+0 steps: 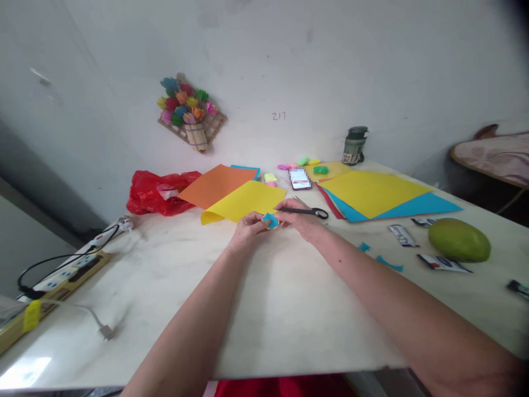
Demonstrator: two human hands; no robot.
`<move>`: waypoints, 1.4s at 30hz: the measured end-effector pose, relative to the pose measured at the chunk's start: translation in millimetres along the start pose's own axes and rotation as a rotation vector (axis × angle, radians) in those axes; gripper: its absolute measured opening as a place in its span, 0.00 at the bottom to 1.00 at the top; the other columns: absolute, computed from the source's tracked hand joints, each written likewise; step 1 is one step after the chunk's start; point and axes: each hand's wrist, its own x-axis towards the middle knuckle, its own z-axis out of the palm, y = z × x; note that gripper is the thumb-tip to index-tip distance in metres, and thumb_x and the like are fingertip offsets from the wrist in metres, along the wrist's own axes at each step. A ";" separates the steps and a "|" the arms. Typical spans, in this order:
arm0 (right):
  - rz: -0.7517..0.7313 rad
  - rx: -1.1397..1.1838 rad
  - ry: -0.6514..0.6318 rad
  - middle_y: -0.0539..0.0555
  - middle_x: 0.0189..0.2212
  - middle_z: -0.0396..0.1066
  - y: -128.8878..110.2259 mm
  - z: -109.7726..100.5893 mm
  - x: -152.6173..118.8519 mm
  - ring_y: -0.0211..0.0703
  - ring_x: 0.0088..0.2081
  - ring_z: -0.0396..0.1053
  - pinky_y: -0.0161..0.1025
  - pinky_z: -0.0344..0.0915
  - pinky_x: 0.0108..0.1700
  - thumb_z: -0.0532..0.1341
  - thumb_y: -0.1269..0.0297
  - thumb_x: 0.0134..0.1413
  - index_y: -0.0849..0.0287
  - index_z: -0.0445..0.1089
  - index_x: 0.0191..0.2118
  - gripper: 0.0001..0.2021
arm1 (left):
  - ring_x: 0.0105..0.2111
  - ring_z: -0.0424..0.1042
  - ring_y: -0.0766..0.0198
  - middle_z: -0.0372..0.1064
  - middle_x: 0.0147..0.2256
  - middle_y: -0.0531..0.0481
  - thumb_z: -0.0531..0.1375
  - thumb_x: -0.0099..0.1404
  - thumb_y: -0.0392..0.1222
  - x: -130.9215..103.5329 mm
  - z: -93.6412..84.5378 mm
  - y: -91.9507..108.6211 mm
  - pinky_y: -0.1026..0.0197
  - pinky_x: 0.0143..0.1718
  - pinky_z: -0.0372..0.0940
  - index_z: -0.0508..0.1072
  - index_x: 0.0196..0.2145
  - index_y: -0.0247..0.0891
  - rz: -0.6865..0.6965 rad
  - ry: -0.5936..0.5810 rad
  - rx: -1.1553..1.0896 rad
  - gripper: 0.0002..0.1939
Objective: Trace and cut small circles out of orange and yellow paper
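Observation:
Over the middle of the table, my left hand [248, 227] pinches a small blue cut paper piece [271, 221] with a thin yellow-orange edge showing. Close beside it, my right hand [301, 220] has its fingers closed around a slim black tool [300, 210] with a ring-shaped end; its exact kind is unclear. The right fingertips meet the right side of the blue piece, and whether they grip it too I cannot tell. Just beyond both hands lies a curled yellow sheet [248, 199]. Blue paper scraps [388, 263] are on the table right of my right forearm.
An orange sheet [221, 184] and a red plastic bag [155, 193] lie back left. Stacked coloured sheets [372, 190], a phone [300, 178] and a flask [354, 146] are toward the back right. A green mango-like fruit [458, 240] sits right; a power strip [68, 273] runs along the left.

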 end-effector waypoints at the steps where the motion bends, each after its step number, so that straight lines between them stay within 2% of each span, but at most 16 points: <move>1: -0.006 -0.005 -0.002 0.46 0.22 0.67 1.5 0.6 0.6 0.35 0.24 0.66 0.32 0.63 0.24 0.63 0.67 0.35 0.58 0.66 0.30 0.10 | 0.27 0.68 0.68 0.68 0.25 0.53 0.66 0.45 0.40 -0.1 -0.1 0.0 0.61 0.37 0.63 0.69 0.25 0.34 -0.002 -0.005 0.010 0.11; 7: -0.036 -0.062 0.029 0.46 0.22 0.66 5.9 3.0 2.9 0.35 0.25 0.64 0.33 0.63 0.25 0.63 0.68 0.33 0.58 0.66 0.28 0.10 | 0.29 0.68 0.67 0.67 0.25 0.53 0.66 0.45 0.41 -0.9 1.1 1.2 0.60 0.38 0.63 0.68 0.25 0.35 -0.045 0.000 0.026 0.12; 12: -0.123 -0.121 0.012 0.46 0.21 0.64 6.2 3.7 3.8 0.35 0.23 0.63 0.34 0.63 0.25 0.62 0.67 0.34 0.58 0.65 0.28 0.09 | 0.29 0.67 0.66 0.66 0.25 0.53 0.66 0.45 0.41 -1.4 2.1 1.6 0.61 0.35 0.64 0.69 0.24 0.35 -0.077 -0.011 -0.002 0.11; 17: -0.185 -0.176 0.024 0.47 0.22 0.65 8.2 5.1 3.4 0.38 0.27 0.65 0.35 0.63 0.27 0.61 0.67 0.34 0.58 0.65 0.29 0.09 | 0.28 0.66 0.67 0.66 0.24 0.52 0.66 0.45 0.42 -1.3 1.2 0.6 0.61 0.34 0.64 0.69 0.23 0.34 -0.091 -0.027 0.001 0.11; 29: -0.172 -0.162 0.026 0.46 0.22 0.64 9.6 4.9 3.2 0.38 0.27 0.65 0.35 0.64 0.28 0.60 0.67 0.35 0.57 0.64 0.29 0.09 | 0.25 0.66 0.68 0.66 0.22 0.53 0.68 0.42 0.43 -1.6 3.0 1.7 0.62 0.34 0.63 0.69 0.20 0.35 -0.099 0.000 0.003 0.12; 42: -0.152 -0.137 0.052 0.46 0.22 0.65 10.0 6.1 3.8 0.38 0.26 0.65 0.35 0.64 0.27 0.61 0.69 0.34 0.57 0.64 0.28 0.09 | 0.23 0.64 0.70 0.65 0.21 0.54 0.67 0.45 0.46 0.6 0.8 -3.4 0.64 0.31 0.62 0.67 0.19 0.34 -0.076 -0.005 0.028 0.15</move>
